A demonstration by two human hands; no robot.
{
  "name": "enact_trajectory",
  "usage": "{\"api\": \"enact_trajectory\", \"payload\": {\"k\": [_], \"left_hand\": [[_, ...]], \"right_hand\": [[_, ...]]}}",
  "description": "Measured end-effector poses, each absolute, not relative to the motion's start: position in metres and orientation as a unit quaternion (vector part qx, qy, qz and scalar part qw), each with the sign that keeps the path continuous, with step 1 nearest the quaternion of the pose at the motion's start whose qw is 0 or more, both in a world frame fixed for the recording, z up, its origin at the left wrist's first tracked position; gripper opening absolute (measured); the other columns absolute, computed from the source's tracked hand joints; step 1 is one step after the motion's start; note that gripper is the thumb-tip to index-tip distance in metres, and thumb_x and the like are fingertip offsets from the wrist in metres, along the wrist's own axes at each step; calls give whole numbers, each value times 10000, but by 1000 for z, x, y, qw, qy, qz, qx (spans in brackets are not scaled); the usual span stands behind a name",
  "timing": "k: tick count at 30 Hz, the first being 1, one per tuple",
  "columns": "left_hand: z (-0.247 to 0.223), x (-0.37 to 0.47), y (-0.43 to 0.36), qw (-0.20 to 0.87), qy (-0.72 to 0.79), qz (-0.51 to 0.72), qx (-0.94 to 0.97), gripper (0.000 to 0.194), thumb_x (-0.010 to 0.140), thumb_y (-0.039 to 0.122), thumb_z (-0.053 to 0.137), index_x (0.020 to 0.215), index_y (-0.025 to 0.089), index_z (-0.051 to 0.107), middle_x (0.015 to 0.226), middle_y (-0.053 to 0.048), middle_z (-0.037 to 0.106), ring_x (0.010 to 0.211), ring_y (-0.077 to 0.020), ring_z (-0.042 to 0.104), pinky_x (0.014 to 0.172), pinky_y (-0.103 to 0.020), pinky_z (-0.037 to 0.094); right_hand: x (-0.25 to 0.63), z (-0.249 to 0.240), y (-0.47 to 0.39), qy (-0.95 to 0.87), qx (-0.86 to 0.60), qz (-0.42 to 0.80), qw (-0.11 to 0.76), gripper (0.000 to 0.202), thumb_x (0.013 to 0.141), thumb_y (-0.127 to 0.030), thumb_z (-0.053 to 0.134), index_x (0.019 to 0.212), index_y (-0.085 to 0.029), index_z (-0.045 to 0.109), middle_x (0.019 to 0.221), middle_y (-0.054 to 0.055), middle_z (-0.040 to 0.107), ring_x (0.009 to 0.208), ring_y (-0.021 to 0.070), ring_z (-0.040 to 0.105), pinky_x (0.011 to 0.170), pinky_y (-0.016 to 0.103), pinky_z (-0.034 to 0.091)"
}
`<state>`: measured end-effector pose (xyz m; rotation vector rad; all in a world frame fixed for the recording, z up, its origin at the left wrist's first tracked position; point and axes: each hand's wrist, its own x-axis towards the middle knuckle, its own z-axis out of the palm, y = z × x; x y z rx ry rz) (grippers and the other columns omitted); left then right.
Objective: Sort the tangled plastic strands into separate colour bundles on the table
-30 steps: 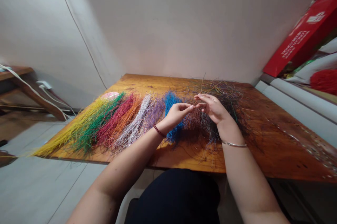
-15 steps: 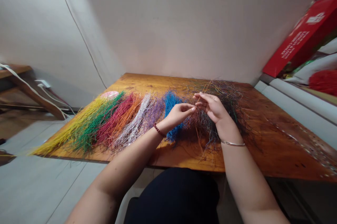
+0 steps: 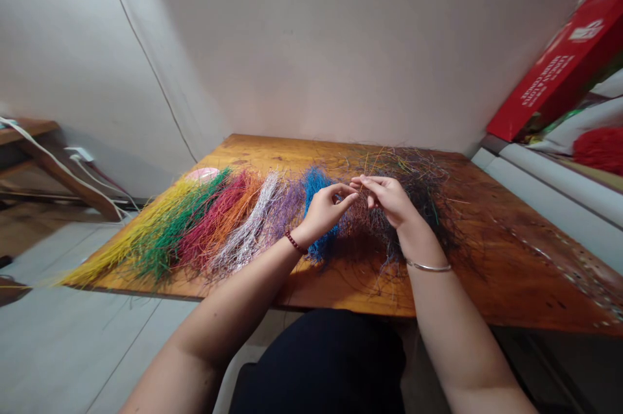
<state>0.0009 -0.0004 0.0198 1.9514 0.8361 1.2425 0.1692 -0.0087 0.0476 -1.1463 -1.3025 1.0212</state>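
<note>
My right hand is closed in a pinch on a thin orange strand, which sticks up above the fingertips. Right beside it, my left hand has its thumb and fingers curled together at the strand's lower part; the exact contact is too fine to make out. Both hands hover over the table, in front of a dark tangled heap of mixed strands. Just behind my left hand lies a bundle of blue strands.
Sorted bundles lie leftward on the wooden table: purple, white, orange, red, green and yellow. A pink round item sits behind them. A red box stands at the right.
My right hand's fingers have closed in and tilted down a little towards my left fingertips. The orange strand that hung below the hands no longer shows there.
</note>
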Motion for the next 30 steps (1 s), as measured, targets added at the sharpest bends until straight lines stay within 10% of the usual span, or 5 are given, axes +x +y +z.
{"api": "enact_trajectory", "payload": {"k": [10, 30], "left_hand": [[23, 2, -3, 328, 313, 493, 742, 272, 866, 410, 607, 968, 181, 711, 980, -66, 732, 818, -149, 637, 721, -272, 457], [21, 0, -7, 261, 364, 490, 748, 85, 854, 227, 570, 923, 212, 617, 943, -13, 703, 760, -118, 617, 681, -232, 445]], "right_hand": [[163, 49, -12, -570, -491, 403, 521, 453, 720, -513, 702, 947, -126, 764, 630, 49, 689, 399, 73, 445, 421, 235, 349], [162, 48, -11, -581, -515, 375, 506, 460, 760, -529, 663, 941, -120, 770, 609, 55, 681, 400, 83, 451, 459, 252, 384]]}}
